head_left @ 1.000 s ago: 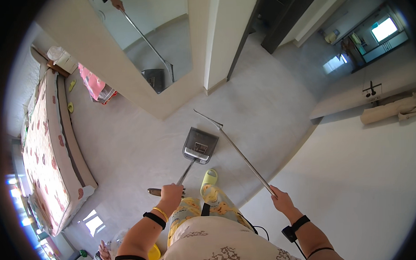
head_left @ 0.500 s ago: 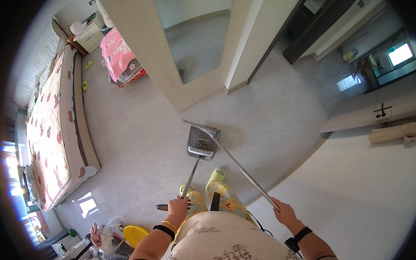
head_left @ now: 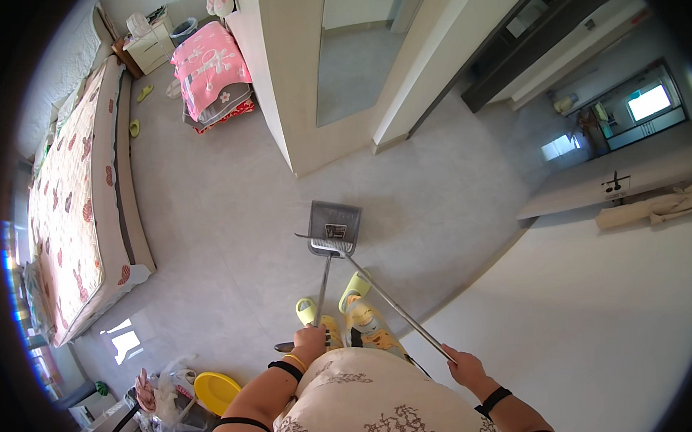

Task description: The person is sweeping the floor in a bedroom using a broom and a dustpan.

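"Head view: state of the hands?"
"Left hand closed around the grey dustpan's handle; right hand closed around the broom's shaft."
"Positions?"
"Dustpan at frame centre, broom head overlapping its lower part; contact cannot be determined."

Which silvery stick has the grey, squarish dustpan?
The silvery stick in the left hand, joined to the dustpan; the stick in the right hand bears a slim crosspiece.

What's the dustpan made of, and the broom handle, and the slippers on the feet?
Dustpan: probably plastic, smooth and dark gray, with raised edges. Broom handle: likely metal, silvery and a bit shiny. Slippers: maybe foam or rubber, yellow-green, matte and thick-looking.
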Demonstrator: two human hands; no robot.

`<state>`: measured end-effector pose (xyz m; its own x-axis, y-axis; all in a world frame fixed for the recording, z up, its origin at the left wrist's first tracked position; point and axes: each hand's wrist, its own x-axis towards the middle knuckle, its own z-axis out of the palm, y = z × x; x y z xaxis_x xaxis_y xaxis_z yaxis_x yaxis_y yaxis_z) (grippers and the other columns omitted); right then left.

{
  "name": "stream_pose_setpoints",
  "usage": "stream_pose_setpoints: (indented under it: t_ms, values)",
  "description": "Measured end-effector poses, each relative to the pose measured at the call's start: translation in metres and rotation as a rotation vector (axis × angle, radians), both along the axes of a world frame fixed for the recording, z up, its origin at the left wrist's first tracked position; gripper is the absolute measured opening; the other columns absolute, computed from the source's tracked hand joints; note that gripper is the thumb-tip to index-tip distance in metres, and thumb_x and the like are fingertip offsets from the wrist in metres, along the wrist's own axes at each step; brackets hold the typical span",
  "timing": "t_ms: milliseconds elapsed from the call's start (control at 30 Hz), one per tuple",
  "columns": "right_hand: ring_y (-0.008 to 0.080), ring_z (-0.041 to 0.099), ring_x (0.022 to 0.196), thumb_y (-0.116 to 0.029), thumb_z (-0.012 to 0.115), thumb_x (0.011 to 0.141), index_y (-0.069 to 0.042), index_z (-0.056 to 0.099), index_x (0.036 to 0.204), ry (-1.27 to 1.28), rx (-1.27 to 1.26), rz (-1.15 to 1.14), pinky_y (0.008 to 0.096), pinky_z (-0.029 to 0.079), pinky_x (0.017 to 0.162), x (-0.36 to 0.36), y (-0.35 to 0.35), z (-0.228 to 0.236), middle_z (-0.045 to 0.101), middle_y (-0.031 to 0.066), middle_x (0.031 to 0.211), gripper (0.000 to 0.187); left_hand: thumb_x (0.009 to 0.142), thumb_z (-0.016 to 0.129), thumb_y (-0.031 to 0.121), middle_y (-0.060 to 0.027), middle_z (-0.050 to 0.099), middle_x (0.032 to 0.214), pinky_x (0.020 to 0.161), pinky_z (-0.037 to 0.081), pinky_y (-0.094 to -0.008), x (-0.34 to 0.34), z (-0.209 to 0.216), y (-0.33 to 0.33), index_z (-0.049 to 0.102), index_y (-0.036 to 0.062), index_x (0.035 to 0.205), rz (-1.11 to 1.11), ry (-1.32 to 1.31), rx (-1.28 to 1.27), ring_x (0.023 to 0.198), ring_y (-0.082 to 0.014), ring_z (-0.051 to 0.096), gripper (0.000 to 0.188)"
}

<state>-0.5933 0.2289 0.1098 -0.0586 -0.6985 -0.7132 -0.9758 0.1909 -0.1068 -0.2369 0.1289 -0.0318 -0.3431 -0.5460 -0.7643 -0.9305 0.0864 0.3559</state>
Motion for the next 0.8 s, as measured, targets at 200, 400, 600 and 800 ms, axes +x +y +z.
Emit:
stream_pose_setpoints:
  t_ms: [200, 400, 600, 800]
  values:
    - [0.0318, 0.055, 0.067, -0.014, 0.051, 0.081, -0.022, 0.039, 0.128, -0.012, -0.076, -0.047, 0.0411, 0.045, 0.061, 0.031, 0.023, 0.001, 0.057, 0.0150, 0.072, 0.049, 0.073, 0.059, 0.024, -0.0162, 0.054, 0.097, 0.071, 0.049, -0.0388, 0.011, -0.004, 0.015, 0.053, 0.0116, 0.104, -0.013, 0.027, 0.013, 0.088, -0.0301, 0.058, 0.035]
    - [0.0337, 0.055, 0.065, -0.016, 0.049, 0.082, -0.021, 0.041, 0.126, -0.050, 0.047, -0.143, 0.0417, 0.045, 0.061, 0.064, 0.024, 0.013, 0.058, 0.0161, 0.071, 0.044, 0.073, 0.059, 0.022, -0.0173, 0.053, 0.099, 0.070, 0.049, -0.0379, 0.032, -0.022, 0.025, 0.053, 0.0103, 0.103, -0.047, 0.069, -0.040, 0.088, -0.0302, 0.058, 0.033]
    - [0.0312, 0.057, 0.063, -0.019, 0.053, 0.081, -0.021, 0.046, 0.122, -0.261, -0.152, -0.211, 0.0390, 0.047, 0.062, 0.054, 0.032, 0.027, 0.058, 0.0167, 0.069, 0.041, 0.073, 0.058, 0.018, -0.0168, 0.053, 0.100, 0.069, 0.049, -0.0376, 0.049, -0.025, 0.028, 0.054, 0.0117, 0.104, -0.082, 0.078, -0.063, 0.086, -0.0296, 0.059, 0.032]
    - [0.0167, 0.051, 0.058, -0.019, 0.057, 0.081, -0.012, 0.047, 0.120, -0.355, 0.009, -0.750, 0.0292, 0.044, 0.060, 0.054, 0.034, 0.040, 0.055, 0.0083, 0.067, 0.041, 0.073, 0.057, 0.015, -0.0128, 0.056, 0.094, 0.069, 0.048, -0.0374, 0.089, -0.023, 0.020, 0.057, 0.0154, 0.098, -0.007, 0.057, -0.150, 0.082, -0.0284, 0.059, 0.024]
